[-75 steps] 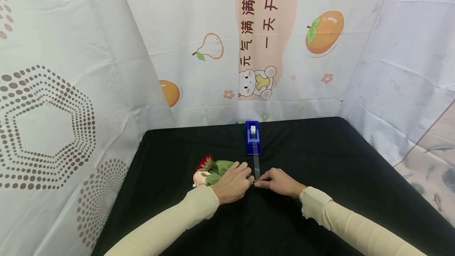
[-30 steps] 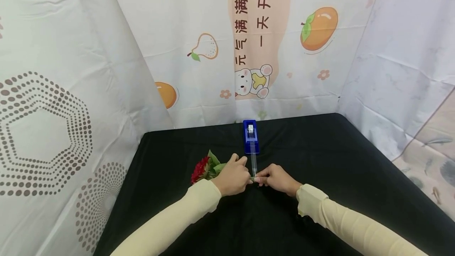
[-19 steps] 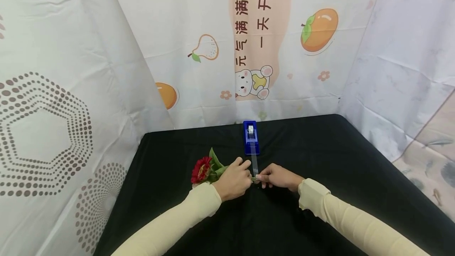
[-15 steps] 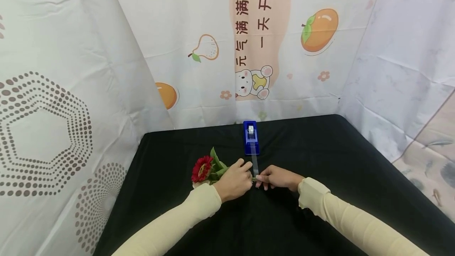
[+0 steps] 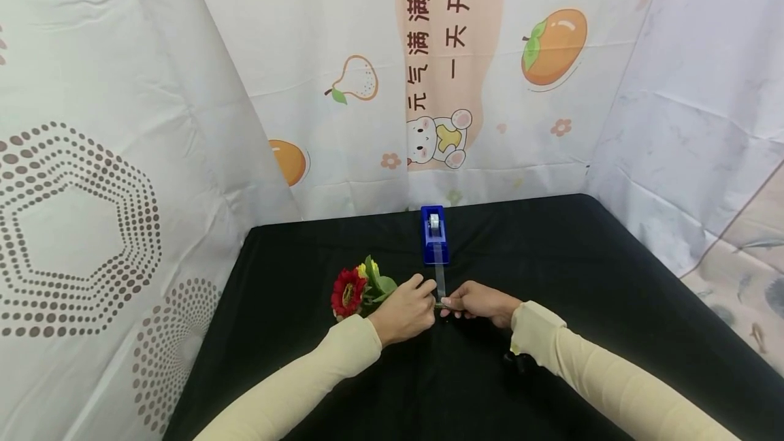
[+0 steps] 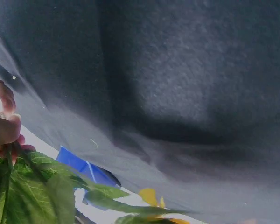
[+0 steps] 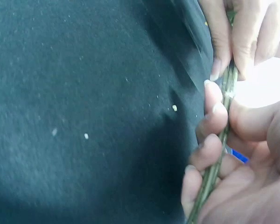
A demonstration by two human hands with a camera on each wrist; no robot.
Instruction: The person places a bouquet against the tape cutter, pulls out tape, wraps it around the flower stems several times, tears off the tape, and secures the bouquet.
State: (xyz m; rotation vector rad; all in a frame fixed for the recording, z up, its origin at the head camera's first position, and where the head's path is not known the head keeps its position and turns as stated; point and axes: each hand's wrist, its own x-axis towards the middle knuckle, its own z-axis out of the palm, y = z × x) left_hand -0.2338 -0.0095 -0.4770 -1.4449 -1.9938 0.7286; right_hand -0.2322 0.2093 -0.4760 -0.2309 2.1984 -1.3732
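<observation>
My left hand (image 5: 404,310) grips the stems of a small bunch of flowers, with a red flower (image 5: 347,292), a bit of yellow flower (image 5: 363,269) and green leaves (image 5: 383,286) to its left. The fingers of my right hand (image 5: 480,303) pinch the stems' other end, just right of the left hand. In the right wrist view the green stems (image 7: 209,182) run along the right fingers, with a shiny bit of tape on them between the hands. A clear tape strip (image 5: 439,281) stretches from the stems back to a blue tape dispenser (image 5: 443,255).
The black-covered table (image 5: 294,373) spreads around both hands. Printed white cloth (image 5: 367,189) hangs behind and at both sides. A few tiny pale specks (image 7: 86,136) lie on the black cloth, as the right wrist view shows.
The bunch has turned between my hands: a pale rose showed beside the red flower's back earlier, and now the red flower faces up and yellow shows. The tape strip still joins stems and dispenser.
</observation>
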